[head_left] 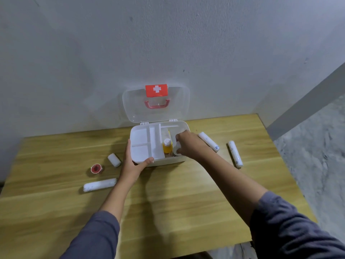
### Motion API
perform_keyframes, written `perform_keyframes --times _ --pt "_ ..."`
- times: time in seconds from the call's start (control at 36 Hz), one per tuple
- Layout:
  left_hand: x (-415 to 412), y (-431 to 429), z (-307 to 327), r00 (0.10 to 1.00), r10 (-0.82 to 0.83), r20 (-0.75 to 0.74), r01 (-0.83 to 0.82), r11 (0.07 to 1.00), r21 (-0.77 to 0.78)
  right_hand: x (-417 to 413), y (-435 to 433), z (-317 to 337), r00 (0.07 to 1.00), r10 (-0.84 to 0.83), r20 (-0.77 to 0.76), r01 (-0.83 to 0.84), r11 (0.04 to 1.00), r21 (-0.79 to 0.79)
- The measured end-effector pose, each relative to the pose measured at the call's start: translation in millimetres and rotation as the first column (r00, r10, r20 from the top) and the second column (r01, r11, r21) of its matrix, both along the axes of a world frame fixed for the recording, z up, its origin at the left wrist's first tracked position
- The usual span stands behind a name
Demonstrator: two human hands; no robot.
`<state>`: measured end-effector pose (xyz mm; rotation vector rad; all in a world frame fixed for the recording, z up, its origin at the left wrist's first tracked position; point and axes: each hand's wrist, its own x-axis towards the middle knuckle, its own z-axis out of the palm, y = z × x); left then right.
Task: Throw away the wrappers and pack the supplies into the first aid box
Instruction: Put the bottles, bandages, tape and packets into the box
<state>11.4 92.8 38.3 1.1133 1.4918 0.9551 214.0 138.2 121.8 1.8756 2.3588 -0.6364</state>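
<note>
The white first aid box [183, 126] stands open against the wall, its clear lid [179, 105] with red cross latch raised. A white divided tray [143, 144] fills its left side; a yellow bottle [166, 146] stands in the middle. My left hand [133, 165] grips the box's front left corner, thumb on the tray. My right hand [188, 146] is inside the box's right side, holding a white roll [177, 146]. Wrapped white bandage rolls lie on the table: a short one [114, 160], a long one [99, 185], and two on the right [208, 141] [235, 153].
A small red tape roll [96, 168] sits left of the box. The wooden table [168, 212] ends at the wall behind and has its right edge near the grey floor [317, 146].
</note>
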Motion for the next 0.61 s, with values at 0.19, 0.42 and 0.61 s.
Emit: perform_keyframes --times 0.19,0.42,0.61 --pt "-0.5 0.0 -2.0 1.000 0.002 -0.009 -0.002 1.000 0.005 12.1 -9.5 -19.5 0.961 -0.074 -0.267 0.076 0.997 -0.003" --pt "2.9 -0.5 -2.3 1.000 0.023 0.005 -0.023 1.000 0.019 66.5 -40.5 -48.7 0.732 -0.233 -0.641 0.429 0.888 0.167" --pt "4.8 -0.9 -1.5 0.998 0.049 0.034 -0.050 0.999 0.019 137.0 -60.4 -104.1 0.611 -0.677 -0.411 0.770 0.630 0.107"
